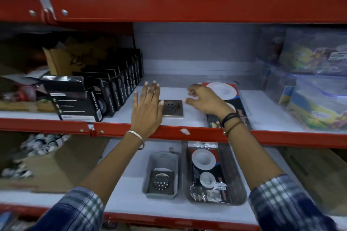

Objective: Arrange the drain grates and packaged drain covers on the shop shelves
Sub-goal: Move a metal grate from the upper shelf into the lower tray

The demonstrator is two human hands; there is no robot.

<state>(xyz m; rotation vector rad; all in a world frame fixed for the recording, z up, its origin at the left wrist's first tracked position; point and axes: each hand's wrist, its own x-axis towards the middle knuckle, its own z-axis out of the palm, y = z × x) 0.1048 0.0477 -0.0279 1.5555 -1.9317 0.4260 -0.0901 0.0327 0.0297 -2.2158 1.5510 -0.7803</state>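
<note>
A square metal drain grate [173, 108] lies flat on the middle shelf [191, 121]. My left hand [147, 108] hovers flat beside its left edge, fingers spread, thumb touching the grate's corner. My right hand [205, 100] is just right of the grate, fingers loosely curled and holding nothing, over a packaged drain cover [228, 97] lying on the same shelf. On the lower shelf a grey bin [161, 172] holds another grate [161, 181], and a clear tray [235, 180] holds a second packaged drain cover [207, 172].
Black nano tape boxes [105, 95] line the middle shelf at the left. Plastic-wrapped colourful packs [315, 84] fill its right end. Cardboard boxes [52, 167] stand on the lower shelf at left and right. Red shelf rails [187, 6] cross above and below.
</note>
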